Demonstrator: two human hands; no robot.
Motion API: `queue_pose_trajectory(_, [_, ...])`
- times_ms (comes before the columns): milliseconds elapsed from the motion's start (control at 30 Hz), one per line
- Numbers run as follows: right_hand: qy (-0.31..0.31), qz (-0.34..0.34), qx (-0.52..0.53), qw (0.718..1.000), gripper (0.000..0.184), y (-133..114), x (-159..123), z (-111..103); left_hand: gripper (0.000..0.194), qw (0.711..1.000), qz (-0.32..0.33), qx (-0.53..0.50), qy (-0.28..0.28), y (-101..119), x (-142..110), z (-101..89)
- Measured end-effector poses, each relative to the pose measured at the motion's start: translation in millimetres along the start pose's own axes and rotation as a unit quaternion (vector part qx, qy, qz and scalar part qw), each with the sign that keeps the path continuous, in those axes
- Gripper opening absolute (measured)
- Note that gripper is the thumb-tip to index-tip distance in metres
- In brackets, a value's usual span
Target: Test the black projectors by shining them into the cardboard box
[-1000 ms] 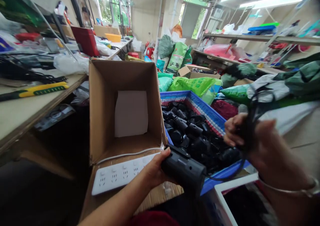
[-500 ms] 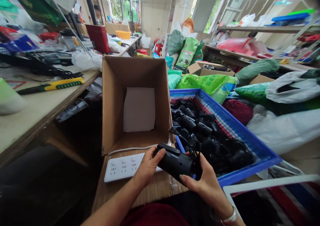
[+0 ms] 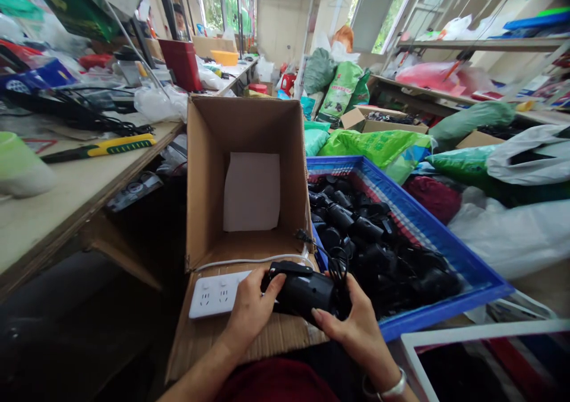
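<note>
A black hair-dryer-like device (image 3: 303, 290) with a thin black cord (image 3: 327, 258) is held in both hands over a box flap. My left hand (image 3: 252, 310) grips its left end, fingers curled over the top. My right hand (image 3: 354, 331) wraps its right end, where the cord is bunched. Under them lies a white power strip (image 3: 212, 294) on the flap of an open cardboard box (image 3: 209, 170). Inside the box there is only a white sheet (image 3: 252, 191).
A blue crate (image 3: 449, 253) full of similar black devices stands to the right. A workbench (image 3: 53, 206) with a yellow-black tool (image 3: 111, 146) and cables runs along the left. Green and white sacks fill the right and back. A white-framed tray (image 3: 481, 336) sits at lower right.
My right hand came down from the upper right with the cord and closed on the device's right end. The device moved down and left, over the power strip.
</note>
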State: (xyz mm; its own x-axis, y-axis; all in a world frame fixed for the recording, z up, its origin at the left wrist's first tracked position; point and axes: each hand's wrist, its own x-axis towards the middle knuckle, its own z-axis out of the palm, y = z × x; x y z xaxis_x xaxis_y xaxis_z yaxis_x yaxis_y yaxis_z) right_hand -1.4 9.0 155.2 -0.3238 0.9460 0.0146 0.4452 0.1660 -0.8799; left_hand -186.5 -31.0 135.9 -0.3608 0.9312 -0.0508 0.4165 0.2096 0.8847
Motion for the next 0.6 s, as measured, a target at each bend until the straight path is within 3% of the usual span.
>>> queue_pose_trajectory(133, [-0.021,0.022,-0.023,0.999,0.05,10.0,-3.7,-0.5,0.027,0.999,0.006,0.049,-0.018,-7.3,0.9,4.2])
queue_pose_trajectory(300, [0.026,0.086,-0.099,0.991,0.048,13.5,-5.0,7.1,0.021,0.997,0.028,0.078,0.01,-7.9,-8.7,19.9])
queue_pose_trajectory(433, [0.065,0.105,-0.109,0.986,0.051,18.8,-4.6,10.5,0.011,0.997,0.046,0.055,-0.038,-2.4,-15.8,21.7])
queue_pose_trajectory(533, [0.021,0.084,0.02,0.996,0.058,34.4,0.0,-0.8,0.023,0.996,0.024,0.025,-0.082,3.1,-11.3,9.5])
queue_pose_trajectory(600, [-0.021,0.096,0.161,0.982,0.059,48.5,7.0,-14.5,0.028,0.995,0.014,0.002,-0.1,7.2,-6.6,-2.8])
